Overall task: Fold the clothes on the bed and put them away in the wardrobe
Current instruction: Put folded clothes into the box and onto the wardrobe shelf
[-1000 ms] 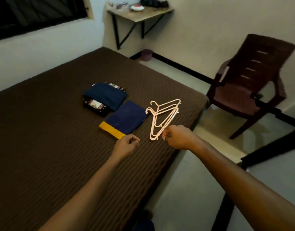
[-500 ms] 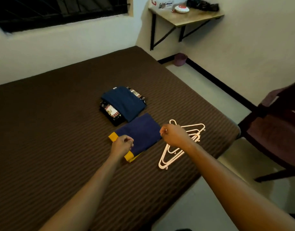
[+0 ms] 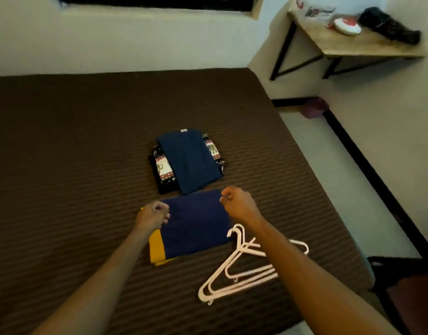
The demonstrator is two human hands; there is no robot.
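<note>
Nearest, pale hangers [image 3: 242, 267] lie bare on the bed [image 3: 63, 165]. Left hand [image 3: 152, 215] and right hand [image 3: 239, 203] pinch the folded navy-and-yellow garment's [image 3: 196, 226] far corners; beyond, a folded blue top [image 3: 188, 160] rests on patterned cloth [image 3: 163, 170]. Folding looks done; the wardrobe trip remains

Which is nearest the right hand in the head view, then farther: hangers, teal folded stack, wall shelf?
1. Hangers, on the bed just behind the right hand, under its forearm.
2. Teal folded stack, farther up the bed.
3. Wall shelf, far right corner.
</note>
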